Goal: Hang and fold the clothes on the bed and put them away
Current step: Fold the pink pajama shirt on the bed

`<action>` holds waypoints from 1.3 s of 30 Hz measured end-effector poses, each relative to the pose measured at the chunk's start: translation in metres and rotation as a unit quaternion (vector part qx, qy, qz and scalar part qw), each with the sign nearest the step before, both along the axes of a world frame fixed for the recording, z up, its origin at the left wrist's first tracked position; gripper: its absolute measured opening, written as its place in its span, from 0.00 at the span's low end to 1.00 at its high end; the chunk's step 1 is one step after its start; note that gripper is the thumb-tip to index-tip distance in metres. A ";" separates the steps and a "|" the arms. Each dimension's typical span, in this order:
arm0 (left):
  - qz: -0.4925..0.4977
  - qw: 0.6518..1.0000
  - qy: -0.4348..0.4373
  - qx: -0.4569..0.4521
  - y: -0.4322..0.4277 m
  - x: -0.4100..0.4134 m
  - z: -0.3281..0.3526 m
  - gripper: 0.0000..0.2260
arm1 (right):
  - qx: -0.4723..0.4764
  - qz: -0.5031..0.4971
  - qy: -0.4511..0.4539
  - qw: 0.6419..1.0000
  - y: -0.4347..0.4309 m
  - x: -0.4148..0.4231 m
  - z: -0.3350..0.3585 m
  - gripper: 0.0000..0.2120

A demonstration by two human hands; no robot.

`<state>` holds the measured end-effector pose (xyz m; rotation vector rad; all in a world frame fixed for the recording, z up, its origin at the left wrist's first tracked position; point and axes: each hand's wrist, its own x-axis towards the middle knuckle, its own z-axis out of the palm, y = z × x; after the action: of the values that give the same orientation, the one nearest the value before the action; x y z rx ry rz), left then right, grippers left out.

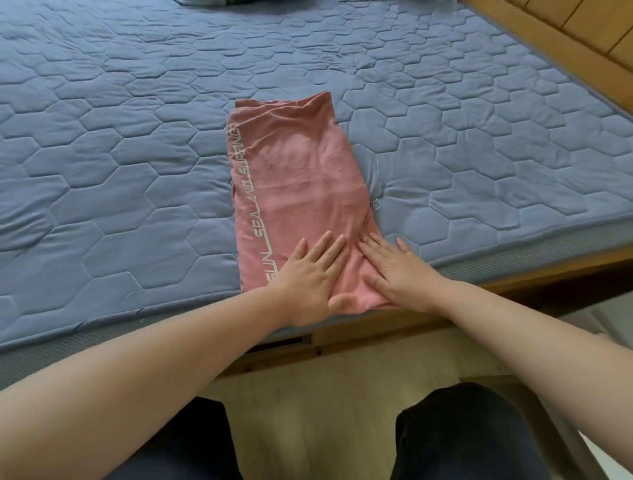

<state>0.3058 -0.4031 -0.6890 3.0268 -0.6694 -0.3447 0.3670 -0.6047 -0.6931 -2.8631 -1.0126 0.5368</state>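
Observation:
A pink garment (301,178) with white lettering along its left edge lies folded into a long narrow strip on the blue quilted bed (120,164). It runs from the near edge of the mattress toward the middle. My left hand (310,274) lies flat on its near end with straight fingers. My right hand (397,270) presses flat beside it on the garment's right near corner, fingers spread. Neither hand holds anything.
A dark piece of cloth (212,2) shows at the far edge of the bed. A wooden headboard (582,31) runs along the upper right. The wooden bed frame (376,325) and pale floor are below, with my dark-trousered legs (462,435) at the bottom.

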 end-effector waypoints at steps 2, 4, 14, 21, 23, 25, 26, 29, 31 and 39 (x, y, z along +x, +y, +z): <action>-0.015 0.999 0.003 0.037 -0.002 -0.009 -0.001 0.43 | 0.009 0.026 0.030 0.999 -0.007 -0.012 0.007 0.46; -0.023 0.997 0.011 0.070 -0.005 -0.011 -0.003 0.48 | -0.010 0.065 0.027 0.997 -0.010 -0.022 0.012 0.49; 0.020 0.997 0.056 0.049 -0.015 -0.005 0.008 0.48 | 0.054 0.064 -0.024 0.996 -0.007 -0.016 0.029 0.24; 0.137 0.990 -0.035 0.009 -0.015 -0.011 0.035 0.31 | 0.144 -0.081 0.006 0.986 0.001 -0.001 0.062 0.12; 0.132 0.987 -0.062 0.061 -0.007 -0.015 0.037 0.24 | 0.109 -0.058 -0.019 0.992 0.000 -0.002 0.065 0.10; 0.101 0.988 -0.066 0.096 -0.002 -0.016 0.034 0.19 | 0.049 0.018 -0.059 0.997 0.004 -0.009 0.062 0.17; 0.083 0.988 -0.069 0.110 -0.001 -0.015 0.033 0.17 | 0.024 0.057 -0.060 0.996 0.009 -0.012 0.059 0.25; 0.053 0.989 -0.057 0.126 0.004 -0.011 0.034 0.18 | -0.021 0.121 -0.046 0.991 0.027 -0.019 0.049 0.30; 0.054 0.988 -0.051 0.136 0.006 -0.011 0.037 0.19 | -0.019 0.121 -0.083 0.989 0.031 -0.017 0.050 0.19; 0.004 0.994 0.107 0.028 0.020 0.003 0.099 0.08 | 0.048 -0.074 0.108 0.990 0.031 -0.008 0.104 0.13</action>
<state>0.3087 -0.3833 -0.5900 2.9827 -0.6427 -0.6868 0.3592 -0.5738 -0.5895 -2.6952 -0.7644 0.7435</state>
